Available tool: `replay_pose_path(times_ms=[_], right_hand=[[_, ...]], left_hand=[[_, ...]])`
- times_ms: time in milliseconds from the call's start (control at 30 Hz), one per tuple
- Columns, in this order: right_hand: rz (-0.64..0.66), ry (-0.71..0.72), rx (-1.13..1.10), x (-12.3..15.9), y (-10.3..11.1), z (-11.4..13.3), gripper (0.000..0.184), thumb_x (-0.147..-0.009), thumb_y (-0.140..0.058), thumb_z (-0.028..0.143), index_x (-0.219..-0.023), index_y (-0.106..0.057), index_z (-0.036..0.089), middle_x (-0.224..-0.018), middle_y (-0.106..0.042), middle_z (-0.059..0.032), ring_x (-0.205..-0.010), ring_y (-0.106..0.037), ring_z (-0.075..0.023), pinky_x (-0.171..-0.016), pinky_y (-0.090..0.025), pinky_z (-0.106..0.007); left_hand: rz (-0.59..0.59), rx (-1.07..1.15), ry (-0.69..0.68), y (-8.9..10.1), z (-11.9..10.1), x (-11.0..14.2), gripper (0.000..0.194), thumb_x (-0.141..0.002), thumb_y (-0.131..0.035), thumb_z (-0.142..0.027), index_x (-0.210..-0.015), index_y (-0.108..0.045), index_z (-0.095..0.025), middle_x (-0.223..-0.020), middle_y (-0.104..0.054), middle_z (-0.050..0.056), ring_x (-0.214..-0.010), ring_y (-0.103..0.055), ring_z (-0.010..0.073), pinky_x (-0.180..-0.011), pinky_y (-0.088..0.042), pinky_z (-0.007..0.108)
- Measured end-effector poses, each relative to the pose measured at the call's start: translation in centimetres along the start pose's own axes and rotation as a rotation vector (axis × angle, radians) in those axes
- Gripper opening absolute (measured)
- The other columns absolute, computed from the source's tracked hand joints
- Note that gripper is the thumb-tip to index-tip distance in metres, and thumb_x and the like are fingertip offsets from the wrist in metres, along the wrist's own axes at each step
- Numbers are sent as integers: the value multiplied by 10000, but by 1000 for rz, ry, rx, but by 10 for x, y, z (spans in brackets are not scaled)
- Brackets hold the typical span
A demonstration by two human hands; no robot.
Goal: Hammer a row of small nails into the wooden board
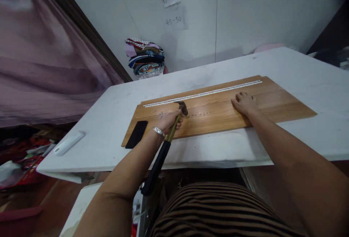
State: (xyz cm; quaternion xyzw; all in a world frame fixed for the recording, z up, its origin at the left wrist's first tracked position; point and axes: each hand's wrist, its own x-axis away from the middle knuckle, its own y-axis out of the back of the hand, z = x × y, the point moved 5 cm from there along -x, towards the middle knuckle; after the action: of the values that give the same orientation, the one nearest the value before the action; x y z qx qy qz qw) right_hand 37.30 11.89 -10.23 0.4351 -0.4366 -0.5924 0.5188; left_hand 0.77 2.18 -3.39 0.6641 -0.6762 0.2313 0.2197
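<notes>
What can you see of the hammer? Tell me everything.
The hammer has a dark, metallic-looking head with a claw, a yellowish shaft and a long black grip. The left hand closes around the shaft just below the head. The head is over the wood-look board; whether it touches is unclear. The handle slants back toward the person, its end appearing beyond the table's near edge.

The left hand [169, 121] hides a stretch of the hammer [158, 160], and the right hand [244, 104] covers part of the wooden board [218, 107]. Slivers [161, 114] near the left hand are too fine to count; dark specks [201, 114] are too small to identify. The right edge crops the table [313, 80]; clutter [331, 56] there is blurred.
</notes>
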Motion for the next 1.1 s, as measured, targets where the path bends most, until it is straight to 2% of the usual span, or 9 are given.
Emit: replay_pose_path(times_ms=[167,333,667,1100], right_hand=[[-5,2,17,-2,-2,-1,482,-1059,-338,447,-1208,-718,190,-1428,-654,-203,-1414,-512,-347,-1149,-382,-544],[-8,0,15,-3,-2,-2,468,-1065,-341,448,-1207,-714,204,-1431,-656,-197,-1421,-515,-340,-1142,-391,-536],[-5,0,26,-3,-3,-3,460,-1056,-350,445,-1196,-709,194,-1426,-658,-197,-1410,-525,-348,-1147,-388,-536],[-8,-1,21,-3,-3,-3,478,-1061,-334,443,-1213,-717,201,-1434,-652,-193,-1407,-518,-342,-1142,-393,-537]], left_hand=[[-10,-11,19,-1,4,-2,347,-1100,-468,-368,-874,-615,-149,-563,-494,-28,-378,-380,63,-367,-308,157],[-5,-3,20,-1,6,-4,334,-1088,-503,-380,-875,-616,-149,-574,-500,-24,-379,-388,65,-366,-308,164],[-25,-22,-6,-5,-3,5,376,-1120,-422,-340,-849,-599,-148,-552,-480,-36,-365,-372,57,-358,-288,154],[-8,-18,24,-3,3,2,370,-1115,-443,-366,-867,-610,-149,-558,-488,-31,-371,-374,60,-363,-286,153]])
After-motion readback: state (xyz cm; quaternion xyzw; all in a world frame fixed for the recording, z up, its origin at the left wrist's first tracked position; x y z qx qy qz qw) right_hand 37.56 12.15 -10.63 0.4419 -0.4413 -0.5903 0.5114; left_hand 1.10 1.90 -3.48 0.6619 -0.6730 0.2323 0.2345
